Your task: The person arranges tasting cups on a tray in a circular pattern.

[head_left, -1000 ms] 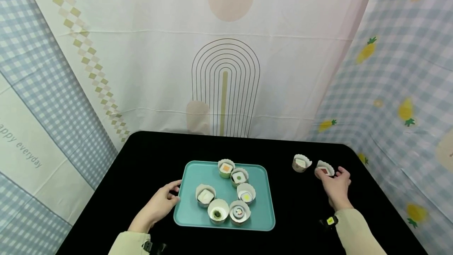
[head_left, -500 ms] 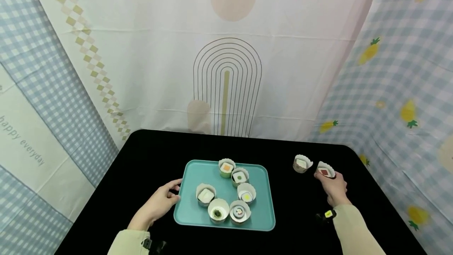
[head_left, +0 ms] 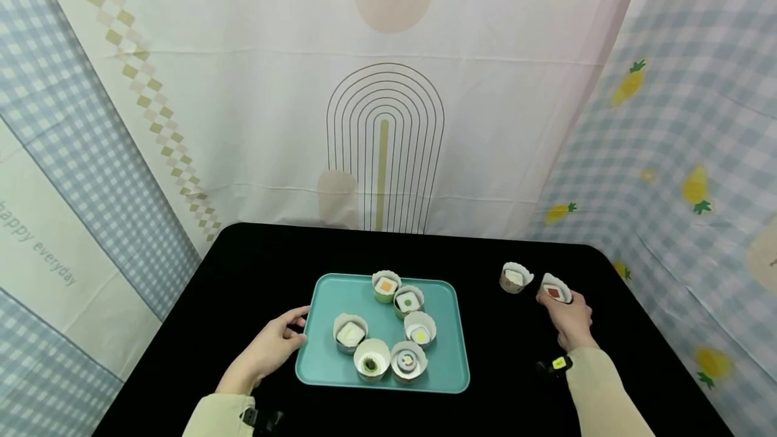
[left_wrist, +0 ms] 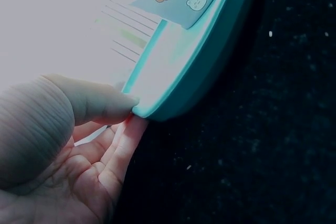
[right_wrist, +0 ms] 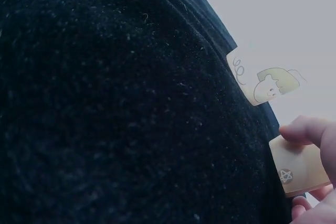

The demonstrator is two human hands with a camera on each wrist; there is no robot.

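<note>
My left hand (head_left: 269, 346) is at the left edge of a teal tray (head_left: 328, 302). In the left wrist view its thumb (left_wrist: 100, 100) lies on the tray's rim with the fingers underneath, pinching it. At the right of the table my right hand (head_left: 569, 319) grips a paper cupcake cup (head_left: 560, 283) holding a white piece with a reddish-brown square on top. The right wrist view shows thumb and fingers round that cup's wall (right_wrist: 294, 163), which bears a star print. Just left of it stands another paper cup (head_left: 511, 286) with a white piece inside.
Several paper cups stand on the tray, among them one with an orange-topped piece (head_left: 386, 286), one with a yellow-dotted piece (head_left: 419, 336) and one with dark green filling (head_left: 369, 364). The table (head_left: 267, 261) is black. Printed curtains (head_left: 273, 120) hang behind and beside it.
My right hand's fingers have closed round the cup with the reddish-brown-topped piece, and the hand has shifted slightly left. My left hand keeps its place at the tray.
</note>
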